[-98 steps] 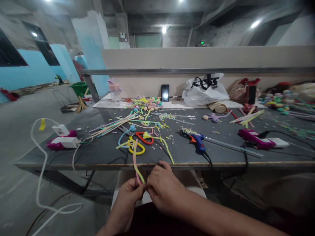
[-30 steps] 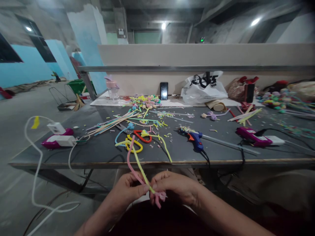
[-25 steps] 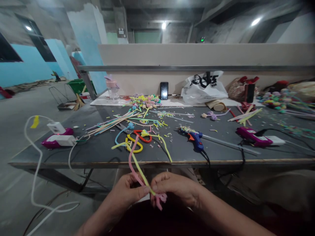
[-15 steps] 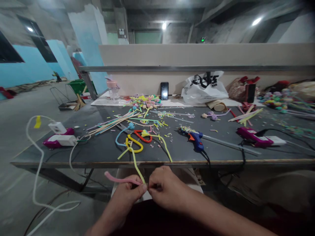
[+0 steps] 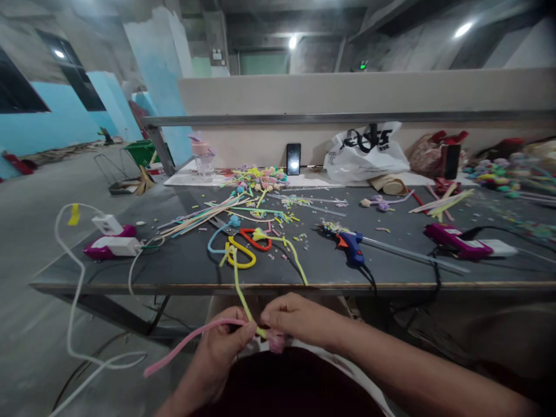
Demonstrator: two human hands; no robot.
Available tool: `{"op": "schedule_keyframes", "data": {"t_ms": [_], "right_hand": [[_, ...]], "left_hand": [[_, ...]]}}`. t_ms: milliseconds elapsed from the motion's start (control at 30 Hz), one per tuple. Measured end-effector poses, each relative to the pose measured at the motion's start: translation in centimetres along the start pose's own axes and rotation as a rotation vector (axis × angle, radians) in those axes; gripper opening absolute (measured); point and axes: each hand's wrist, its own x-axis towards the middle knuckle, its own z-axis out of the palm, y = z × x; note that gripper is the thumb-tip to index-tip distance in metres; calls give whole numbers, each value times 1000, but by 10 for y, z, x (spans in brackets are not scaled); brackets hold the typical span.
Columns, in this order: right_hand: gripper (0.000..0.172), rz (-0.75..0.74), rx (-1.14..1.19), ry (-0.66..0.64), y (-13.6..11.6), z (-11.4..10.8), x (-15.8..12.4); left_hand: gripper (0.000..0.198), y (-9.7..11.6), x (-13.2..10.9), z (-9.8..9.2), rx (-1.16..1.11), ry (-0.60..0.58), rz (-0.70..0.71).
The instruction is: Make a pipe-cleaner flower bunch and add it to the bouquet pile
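My left hand (image 5: pixel 226 344) is closed, thumb against fingers, on a pink pipe cleaner (image 5: pixel 176 346) whose free end sticks out low to the left. A yellow-green pipe cleaner (image 5: pixel 238 284) runs down into the same pinch and meets a small pink flower head (image 5: pixel 275 340) just right of the thumb. Close above that flower is my right hand (image 5: pixel 291 315), fingers bent together; whatever lies between them is hidden. Beyond the hands, scissors with yellow and red handles (image 5: pixel 245 262) lie on the table, beside a blue pipe cleaner (image 5: pixel 212 237) and another yellow-green pipe cleaner (image 5: pixel 295 258).
A blue glue gun (image 5: pixel 353 248) with a clear glue stick lies right of centre on the dark table (image 5: pixel 278 277). Bundled pipe cleaners (image 5: pixel 204 217), a phone (image 5: pixel 293 159), a pink bottle (image 5: pixel 202 159) and a white bag (image 5: pixel 365 156) stand or lie farther back. Cables hang over the front edge.
The pink flower head has come into view between the hands. The pink pipe cleaner's free end now reaches farther left and lower. My right hand's fingers have loosened from a tighter curl.
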Motion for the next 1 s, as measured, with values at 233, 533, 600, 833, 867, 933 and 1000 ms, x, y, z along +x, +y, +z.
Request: {"op": "schedule_keyframes", "data": {"t_ms": [233,533,600,833,867,933,1000], "right_hand": [[20,137,612,-166,10,2,2],[14,-252,-576,415,8,22,-2],[13,-426,-866,457,4,22,-3],[14,-506,-949,447,2,19,-2],[17,-416,-804,440,2,18,-1],[23,-201,-390,334,1,15,0],[26,-23,71,160,0,10,0]], "left_hand": [[18,5,-1,-6,268,-54,158],[19,-5,-3,-4,302,67,140],[20,-4,-1,1,281,135,114],[21,-1,3,4,93,220,80],[21,-2,2,3,77,201,70],[19,-1,1,1,60,154,74],[18,0,0,1,44,104,103]]}}
